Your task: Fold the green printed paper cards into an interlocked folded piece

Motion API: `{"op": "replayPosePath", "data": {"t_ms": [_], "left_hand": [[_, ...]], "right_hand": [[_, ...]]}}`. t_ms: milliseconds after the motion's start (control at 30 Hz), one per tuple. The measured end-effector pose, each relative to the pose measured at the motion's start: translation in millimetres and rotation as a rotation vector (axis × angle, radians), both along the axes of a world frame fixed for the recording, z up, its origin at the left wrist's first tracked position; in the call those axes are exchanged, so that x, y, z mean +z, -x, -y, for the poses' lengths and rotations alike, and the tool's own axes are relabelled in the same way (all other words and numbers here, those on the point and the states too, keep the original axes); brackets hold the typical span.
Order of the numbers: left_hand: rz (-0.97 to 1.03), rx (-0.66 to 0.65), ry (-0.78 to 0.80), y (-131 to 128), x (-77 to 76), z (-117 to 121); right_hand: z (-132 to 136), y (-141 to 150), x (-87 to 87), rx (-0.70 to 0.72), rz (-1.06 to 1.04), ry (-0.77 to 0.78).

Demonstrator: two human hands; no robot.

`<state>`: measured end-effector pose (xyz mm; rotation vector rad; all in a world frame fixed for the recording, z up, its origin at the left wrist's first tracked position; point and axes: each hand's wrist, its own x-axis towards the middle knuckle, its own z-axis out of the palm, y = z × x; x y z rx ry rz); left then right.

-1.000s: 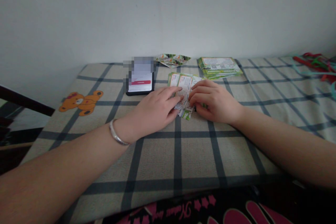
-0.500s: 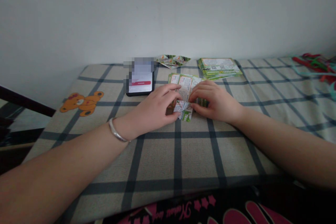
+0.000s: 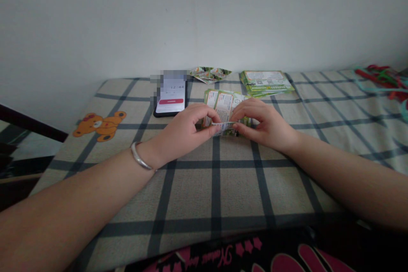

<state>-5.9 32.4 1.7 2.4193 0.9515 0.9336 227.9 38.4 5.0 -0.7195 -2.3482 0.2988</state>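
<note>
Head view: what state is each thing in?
Paper: edge raised
Left hand: pinching paper
Right hand: pinching paper
Leaflets under hands: overlapping
Leaflets near wall: stacked, uneven
Phone: flat, screen lit
Patterned piece by phone: creased
Tablecloth: wrinkled at right
Bangle: worn on left wrist

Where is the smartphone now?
In the head view, the smartphone lies left of centre on the checked tablecloth, just beyond the left hand.

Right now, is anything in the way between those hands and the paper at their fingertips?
Nothing visible is: the left hand and right hand both pinch the paper. The printed cards lie just beyond it, the phone off to the left.
</note>
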Motion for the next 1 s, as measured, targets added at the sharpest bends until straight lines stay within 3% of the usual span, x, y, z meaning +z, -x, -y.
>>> {"op": "replayPosePath", "data": {"t_ms": [133,367,600,1000], "left_hand": [[0.048,-0.017,-0.013,2.1,0.6,-0.2],[0.030,-0.090,-0.265,2.4,4.4,0.0],[-0.240,0.021,-0.448,1.8,3.7,2.2],[-0.262,0.052,-0.592,6.9,8.1,2.6]], "right_hand": [[-0.3,-0.6,1.1,0.004,-0.036,-0.067],[-0.6,-1.7,1.0,0.062,-0.043,-0.178],[0.4,0.4,-0.9,0.077,0.020,-0.219],[-1.7,2.9,-3.4,0.024,0.154,-0.345]]}}
